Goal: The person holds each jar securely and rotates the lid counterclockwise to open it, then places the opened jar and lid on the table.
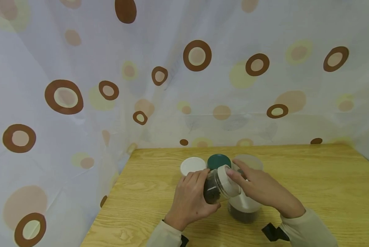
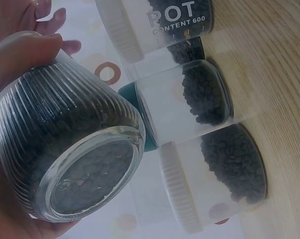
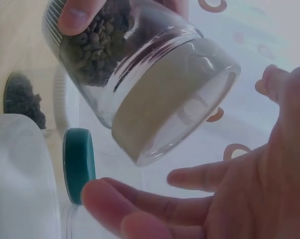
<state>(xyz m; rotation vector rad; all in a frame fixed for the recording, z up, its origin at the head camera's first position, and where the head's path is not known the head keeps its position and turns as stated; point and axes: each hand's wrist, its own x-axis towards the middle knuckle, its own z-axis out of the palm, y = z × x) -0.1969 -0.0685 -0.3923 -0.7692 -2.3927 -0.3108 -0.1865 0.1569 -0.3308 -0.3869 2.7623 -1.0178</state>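
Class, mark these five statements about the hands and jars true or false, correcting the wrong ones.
1. The left hand grips a tilted jar. True.
2. The right hand is gripping the tilted jar too. False: its fingers are extended, not curled round it.
3. The tilted jar is empty. False: it holds dark pieces.
4. The tilted jar has a pale lid on. True.
5. A green-lidded jar stands on the table. True.
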